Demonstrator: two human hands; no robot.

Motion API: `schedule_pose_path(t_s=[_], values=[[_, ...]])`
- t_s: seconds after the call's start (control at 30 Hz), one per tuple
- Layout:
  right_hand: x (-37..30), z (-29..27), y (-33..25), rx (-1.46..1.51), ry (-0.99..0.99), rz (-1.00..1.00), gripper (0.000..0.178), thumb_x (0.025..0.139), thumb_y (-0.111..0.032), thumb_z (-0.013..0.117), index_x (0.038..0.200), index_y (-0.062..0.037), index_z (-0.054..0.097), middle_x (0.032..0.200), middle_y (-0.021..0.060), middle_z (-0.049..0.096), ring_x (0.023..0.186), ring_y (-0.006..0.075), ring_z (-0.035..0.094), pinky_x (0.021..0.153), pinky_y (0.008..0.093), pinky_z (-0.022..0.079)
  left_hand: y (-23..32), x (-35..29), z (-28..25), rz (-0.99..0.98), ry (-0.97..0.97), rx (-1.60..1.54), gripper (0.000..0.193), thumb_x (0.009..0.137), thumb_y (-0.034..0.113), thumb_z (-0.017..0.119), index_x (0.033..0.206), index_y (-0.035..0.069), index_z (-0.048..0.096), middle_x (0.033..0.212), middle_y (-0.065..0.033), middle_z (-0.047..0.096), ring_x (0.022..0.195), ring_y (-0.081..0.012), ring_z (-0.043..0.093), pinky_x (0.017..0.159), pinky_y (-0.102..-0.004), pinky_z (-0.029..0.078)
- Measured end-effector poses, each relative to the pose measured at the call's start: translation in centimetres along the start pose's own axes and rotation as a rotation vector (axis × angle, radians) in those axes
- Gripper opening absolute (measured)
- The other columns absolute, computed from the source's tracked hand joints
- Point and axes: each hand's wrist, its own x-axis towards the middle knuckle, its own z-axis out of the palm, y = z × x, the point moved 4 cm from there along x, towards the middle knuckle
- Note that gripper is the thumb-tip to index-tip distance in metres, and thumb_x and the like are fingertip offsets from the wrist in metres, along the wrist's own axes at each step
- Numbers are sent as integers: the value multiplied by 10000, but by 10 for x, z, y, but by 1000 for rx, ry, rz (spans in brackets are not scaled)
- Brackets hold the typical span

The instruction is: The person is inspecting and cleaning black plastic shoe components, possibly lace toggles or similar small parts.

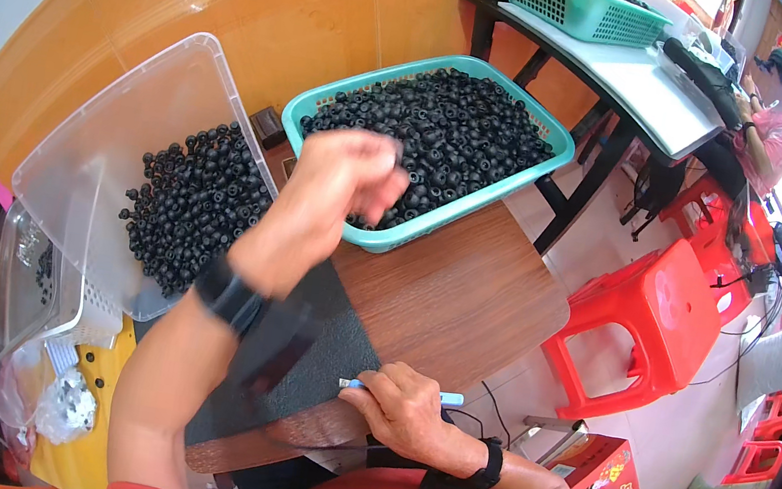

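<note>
My left hand [344, 187], smeared by motion, is raised over the near left rim of a teal plastic basket [450, 221]. Its fingers look curled, but whether anything is in them does not show. Small black round parts with holes [448, 132] fill that basket. Lower down, my right hand [402, 410] is closed around a slim light-blue hand tool [452, 399], whose narrow end pokes out on the left. Beneath the hands lies a dark grey mat [296, 372]. To the left, a clear plastic bin [100, 125] stands tilted, holding more black parts [195, 205].
The brown wooden table [454, 295] ends at a rounded right corner. Beyond it stand red plastic stools [647, 323]. At the back right, a white-topped table [627, 88] bears a green basket [573, 9], and a person [777, 130] sits there. A clear plastic bag [66, 407] lies lower left.
</note>
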Motion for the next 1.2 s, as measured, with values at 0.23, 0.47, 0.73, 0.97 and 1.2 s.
schedule_pose_path(t_s=[0.23,0.47,0.73,0.97,1.2], values=[[3,-2,6,39,25,-53,177,741,-137,727,749,-29,586,632,124,519,577,309,528,486,419,421,22,18,-21,94,93,112,352,891,127,604,1165,-82,533,957,-164,652,774,-181,637,628,-263,507],[7,1,4,66,-84,-12,150,749,-46,719,827,3,600,675,141,553,597,317,536,519,404,419,8,-147,-123,13,379,408,263,860,101,634,1076,-49,624,895,-126,684,732,-128,630,606,-221,471],[11,14,-20,63,-184,-19,137,784,-51,703,842,14,597,674,136,561,582,300,529,507,380,412,-68,-247,-174,-87,687,441,185,827,45,635,1006,13,673,850,-43,682,721,-100,613,624,-207,463],[15,19,-36,26,-207,-54,146,787,-53,702,848,17,590,669,130,554,575,296,524,504,376,410,-77,-206,-190,36,730,1097,177,823,155,648,917,9,677,852,-102,680,711,-174,627,676,-282,481],[14,20,-30,18,-224,-44,148,782,-51,705,849,16,590,672,131,558,576,290,526,505,378,409,-90,-182,-180,7,775,1250,199,780,203,675,852,17,670,832,-145,659,765,-310,639,697,-394,483]])
